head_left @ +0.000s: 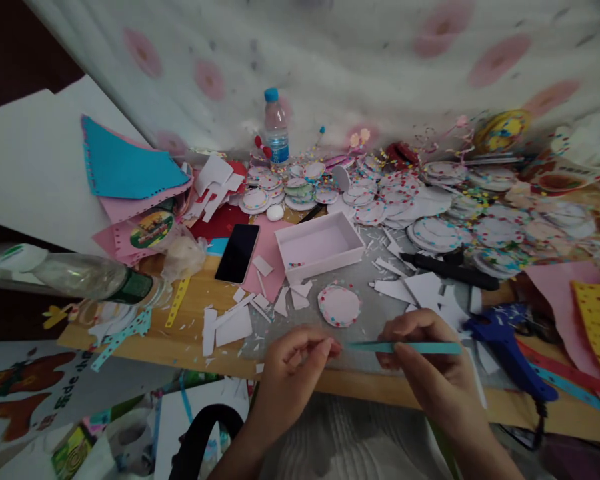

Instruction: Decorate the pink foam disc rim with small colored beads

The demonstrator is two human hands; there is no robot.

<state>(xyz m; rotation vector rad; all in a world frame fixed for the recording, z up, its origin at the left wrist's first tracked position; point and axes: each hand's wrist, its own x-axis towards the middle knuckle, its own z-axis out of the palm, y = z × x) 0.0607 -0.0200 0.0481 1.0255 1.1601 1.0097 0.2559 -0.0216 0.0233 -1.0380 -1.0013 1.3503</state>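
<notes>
My right hand grips slim teal tweezers, held level with the pointed tip to the left. My left hand is closed in a pinch close to that tip; whatever lies between its fingers is too small to make out. Just beyond both hands, a round white paper disc edged with red and blue beads lies flat on a grey mat. Behind it stands an open white box with a few small beads inside.
A blue glue gun and a black cutter lie at right. White paper scraps surround the mat. A phone rests at left, near a lying plastic bottle. Beaded discs pile up behind, beside an upright water bottle.
</notes>
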